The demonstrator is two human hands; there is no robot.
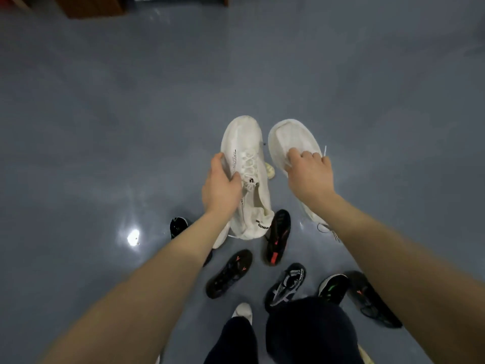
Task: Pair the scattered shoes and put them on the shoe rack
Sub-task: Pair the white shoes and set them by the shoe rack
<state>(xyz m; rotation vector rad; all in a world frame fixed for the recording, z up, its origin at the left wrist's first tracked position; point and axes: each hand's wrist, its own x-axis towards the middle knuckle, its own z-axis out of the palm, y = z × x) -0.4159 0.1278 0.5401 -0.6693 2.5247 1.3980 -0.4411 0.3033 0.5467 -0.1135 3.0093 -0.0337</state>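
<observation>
I hold two white sneakers above the grey floor, toes pointing away from me. My left hand (221, 186) grips the left white sneaker (242, 143) by its side at the laces. My right hand (309, 174) grips the right white sneaker (291, 139) over its laces, hiding the middle of it. Several dark shoes lie scattered on the floor below: a black one with a red mark (278, 236), a black one with orange marks (229, 274), a grey knit one (286, 286), one with a green stripe (332, 287), another black one (372, 298). No shoe rack is in view.
A black shoe toe (178, 227) shows left of my left forearm. A small pale object (270, 170) lies on the floor between the white sneakers. My dark trouser legs (307, 332) fill the bottom. Brown wooden furniture (91, 5) stands at the far top left.
</observation>
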